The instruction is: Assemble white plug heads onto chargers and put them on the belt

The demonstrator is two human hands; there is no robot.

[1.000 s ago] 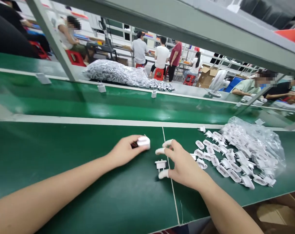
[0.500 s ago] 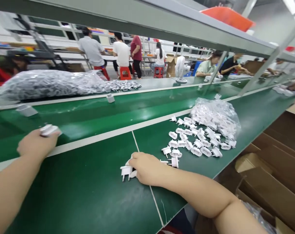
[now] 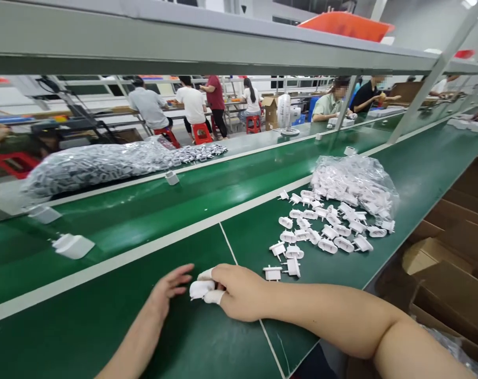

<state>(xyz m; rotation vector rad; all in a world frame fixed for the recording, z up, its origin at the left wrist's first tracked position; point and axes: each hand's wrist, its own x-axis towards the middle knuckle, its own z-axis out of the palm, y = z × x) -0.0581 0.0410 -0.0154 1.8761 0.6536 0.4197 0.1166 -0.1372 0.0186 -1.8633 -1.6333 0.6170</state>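
My right hand, with white finger cots on its fingertips, pinches a small white plug part low over the green table. Just left of that part my left hand hovers, fingers spread and holding nothing. A white charger body lies by itself on the green conveyor belt at the left. To the right of my right hand several loose white plug parts are scattered in front of a clear bag of plug parts.
A big clear bag of parts lies across the belt. Small white pieces sit on the belt's far edge. Cardboard boxes stand at the right. Several people work at benches behind, beside a fan. A metal shelf runs overhead.
My left hand let go of the white charger body on the belt and came back to the table beside my right hand. My right hand still grips a plug part.
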